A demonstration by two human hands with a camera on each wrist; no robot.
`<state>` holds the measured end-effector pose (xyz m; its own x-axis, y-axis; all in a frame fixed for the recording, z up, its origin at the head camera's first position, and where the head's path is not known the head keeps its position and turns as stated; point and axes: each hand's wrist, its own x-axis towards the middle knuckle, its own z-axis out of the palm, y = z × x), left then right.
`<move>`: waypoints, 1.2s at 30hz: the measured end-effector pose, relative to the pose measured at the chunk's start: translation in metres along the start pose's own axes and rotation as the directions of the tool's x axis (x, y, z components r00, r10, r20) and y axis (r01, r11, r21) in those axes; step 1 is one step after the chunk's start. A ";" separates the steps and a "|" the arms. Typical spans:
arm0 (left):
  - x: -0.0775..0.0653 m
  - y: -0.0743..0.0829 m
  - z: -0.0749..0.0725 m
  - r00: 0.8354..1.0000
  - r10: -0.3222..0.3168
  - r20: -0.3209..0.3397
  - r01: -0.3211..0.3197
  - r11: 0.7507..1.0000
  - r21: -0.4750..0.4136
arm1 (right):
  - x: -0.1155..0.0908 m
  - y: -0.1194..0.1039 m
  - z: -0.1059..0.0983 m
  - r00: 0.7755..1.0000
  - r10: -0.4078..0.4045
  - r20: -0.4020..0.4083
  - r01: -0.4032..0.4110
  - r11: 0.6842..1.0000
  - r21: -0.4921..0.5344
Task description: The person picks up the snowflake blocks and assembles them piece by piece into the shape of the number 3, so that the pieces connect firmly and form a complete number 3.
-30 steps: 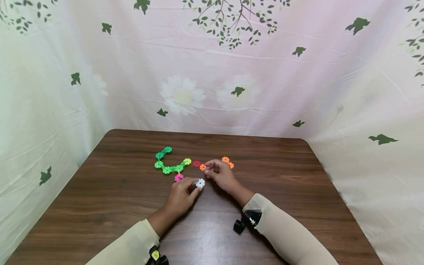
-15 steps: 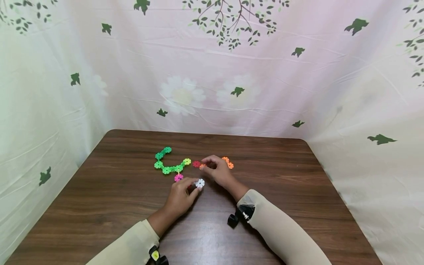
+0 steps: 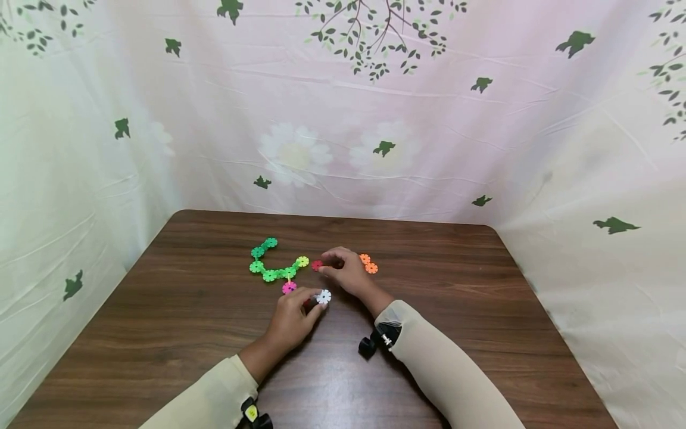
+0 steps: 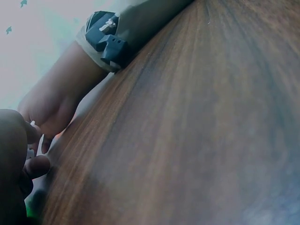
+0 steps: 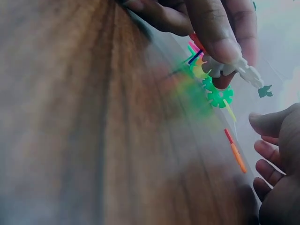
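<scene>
My left hand (image 3: 292, 319) pinches a white notched flower disc (image 3: 324, 297) between thumb and fingers. In the right wrist view, the pinched white discs (image 5: 248, 72) are linked, with a bit of red beside the fingers. From this hand a pink disc (image 3: 289, 288) leads to a curved chain of green discs (image 3: 270, 275) ending in a yellow disc (image 3: 302, 261). My right hand (image 3: 351, 275) hovers with thumb and fingers apart, fingertips right at a red disc (image 3: 317, 266). An orange disc (image 5: 238, 157) joined to the red one shows in the right wrist view; the head view hides it.
A pair of orange discs (image 3: 371, 268) lies beyond the right hand on the brown wooden table (image 3: 455, 286). Printed cloth (image 3: 332, 119) hangs behind the table and along both sides. Each sleeve carries a black wrist camera mount (image 3: 387, 335).
My right hand has moved left over the orange disc, up to the red one, its fingers still apart. The left hand and the white disc have stayed put.
</scene>
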<state>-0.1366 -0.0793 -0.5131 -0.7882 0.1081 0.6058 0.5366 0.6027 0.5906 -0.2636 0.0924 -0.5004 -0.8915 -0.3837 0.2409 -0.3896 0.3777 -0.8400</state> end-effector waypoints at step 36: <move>0.001 0.001 -0.002 0.999 -0.024 0.030 0.024 1.000 0.000 | 0.020 -0.003 0.012 0.995 0.083 0.061 -0.063 0.962 -0.266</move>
<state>-0.1360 -0.0799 -0.5110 -0.8095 0.1168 0.5754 0.5175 0.6049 0.6053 -0.2773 0.0729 -0.4987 -0.9047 -0.4021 0.1405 -0.3797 0.6117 -0.6940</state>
